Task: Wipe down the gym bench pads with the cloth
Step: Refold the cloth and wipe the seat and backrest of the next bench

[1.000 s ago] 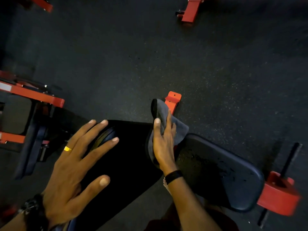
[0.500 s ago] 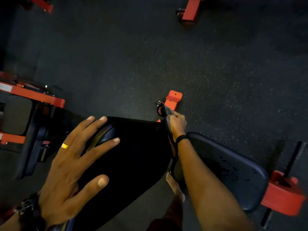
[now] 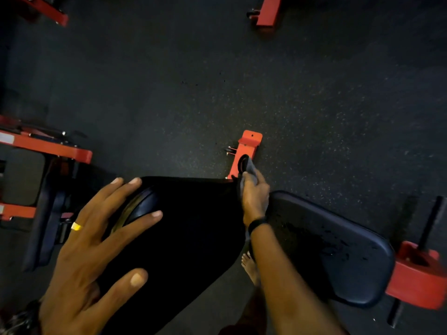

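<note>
The bench's long black back pad (image 3: 193, 228) runs from lower left to the centre. Its dark blue seat pad (image 3: 338, 257) lies to the right, speckled with wet spots. My left hand (image 3: 96, 252), with a yellow ring, rests flat and spread on the back pad's left end. My right hand (image 3: 255, 197) grips a grey cloth (image 3: 249, 169) at the far edge of the gap between the two pads. Most of the cloth is hidden by my fingers and the pad.
A red bench foot (image 3: 246, 148) sticks out on the dark speckled floor just beyond the cloth. A red frame end (image 3: 420, 276) sits right of the seat pad. Another red and black machine (image 3: 43, 165) stands at the left. My bare foot (image 3: 250, 267) is below the gap.
My right hand has slid from the near side of the gap to its far edge, bunching the spread cloth. My left hand has stayed in place.
</note>
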`<action>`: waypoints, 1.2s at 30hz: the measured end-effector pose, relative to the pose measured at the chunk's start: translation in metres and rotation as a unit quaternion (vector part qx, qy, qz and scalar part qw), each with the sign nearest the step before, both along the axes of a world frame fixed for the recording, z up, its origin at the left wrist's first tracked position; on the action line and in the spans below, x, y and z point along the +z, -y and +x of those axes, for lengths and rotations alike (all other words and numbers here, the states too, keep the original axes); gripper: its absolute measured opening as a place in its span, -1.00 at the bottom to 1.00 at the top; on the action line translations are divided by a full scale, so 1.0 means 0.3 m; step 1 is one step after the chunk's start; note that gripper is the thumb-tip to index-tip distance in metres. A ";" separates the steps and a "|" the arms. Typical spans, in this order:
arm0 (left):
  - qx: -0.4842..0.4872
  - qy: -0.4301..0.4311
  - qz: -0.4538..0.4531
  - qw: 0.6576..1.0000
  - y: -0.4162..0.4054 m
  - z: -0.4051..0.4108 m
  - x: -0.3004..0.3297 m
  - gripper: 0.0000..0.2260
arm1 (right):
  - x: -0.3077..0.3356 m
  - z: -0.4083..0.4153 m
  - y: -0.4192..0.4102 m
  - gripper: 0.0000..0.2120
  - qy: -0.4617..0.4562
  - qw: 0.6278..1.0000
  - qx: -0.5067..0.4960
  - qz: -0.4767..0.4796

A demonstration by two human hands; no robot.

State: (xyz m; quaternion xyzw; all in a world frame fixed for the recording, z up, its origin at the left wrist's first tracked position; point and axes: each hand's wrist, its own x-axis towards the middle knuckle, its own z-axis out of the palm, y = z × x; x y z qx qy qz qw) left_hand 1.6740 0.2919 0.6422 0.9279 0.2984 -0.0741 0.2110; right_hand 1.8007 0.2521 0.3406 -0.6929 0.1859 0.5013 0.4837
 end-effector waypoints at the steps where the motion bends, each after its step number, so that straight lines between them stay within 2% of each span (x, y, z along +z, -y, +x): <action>1: -0.002 0.000 -0.012 1.000 -0.004 -0.013 -0.005 -0.51 | 0.038 -0.037 0.021 -0.53 0.013 0.999 -0.009 0.029; 3: 0.025 0.020 -0.036 0.999 -0.015 -0.024 -0.019 -0.50 | 0.038 -0.080 0.056 -0.45 0.023 0.999 -0.013 0.035; 5: 0.071 0.054 -0.065 0.994 -0.015 -0.059 -0.048 -0.41 | -0.049 -0.064 0.064 -0.44 0.016 1.000 -0.018 -0.005; 8: 0.076 0.080 -0.069 0.991 -0.013 -0.076 -0.062 -0.40 | -0.165 -0.007 0.053 -0.45 -0.046 0.996 -0.005 -0.072; 10: 0.080 0.086 -0.085 0.989 -0.030 -0.077 -0.066 -0.39 | -0.135 -0.046 0.064 -0.46 -0.036 0.997 -0.010 -0.062; 12: 0.086 0.070 -0.101 0.989 -0.044 -0.069 -0.061 -0.39 | -0.015 -0.171 0.113 -0.43 0.008 0.999 -0.033 -0.025; 14: 0.037 0.030 -0.056 0.997 -0.043 -0.041 -0.047 -0.46 | 0.102 -0.294 0.177 -0.37 0.039 0.999 -0.030 0.022; 16: 0.006 0.032 -0.039 0.999 -0.022 -0.036 -0.038 -0.52 | 0.059 -0.314 0.199 -0.31 0.069 0.997 -0.010 0.018; 19: -0.017 0.033 -0.001 0.999 0.002 -0.027 -0.024 -0.47 | -0.144 -0.202 0.164 -0.33 0.008 0.999 -0.021 -0.048; 21: -0.027 0.040 0.013 0.999 0.008 -0.029 -0.028 -0.47 | -0.191 -0.157 0.153 -0.35 -0.027 0.997 -0.028 -0.068; 24: -0.043 0.066 0.017 0.997 0.003 -0.039 -0.028 -0.45 | -0.031 -0.317 0.198 -0.35 0.073 0.997 -0.005 -0.026; 27: -0.066 0.089 0.037 0.993 0.006 -0.051 -0.042 -0.47 | 0.148 -0.564 0.324 -0.31 0.146 0.988 -0.027 0.045; 29: -0.067 0.093 0.055 0.992 0.004 -0.064 -0.052 -0.49 | 0.106 -0.574 0.341 -0.22 0.169 0.984 -0.033 0.046; 31: -0.066 0.101 0.059 0.991 -0.003 -0.066 -0.056 -0.48 | -0.024 -0.471 0.287 -0.19 0.142 0.989 -0.050 0.004; 34: -0.071 0.112 0.069 0.989 -0.021 -0.069 -0.063 -0.46 | -0.085 -0.327 0.189 -0.33 0.096 0.990 -0.081 -0.061; 36: -0.074 0.112 0.071 0.988 -0.024 -0.080 -0.072 -0.46 | -0.019 -0.413 0.210 -0.39 0.157 0.986 -0.057 -0.023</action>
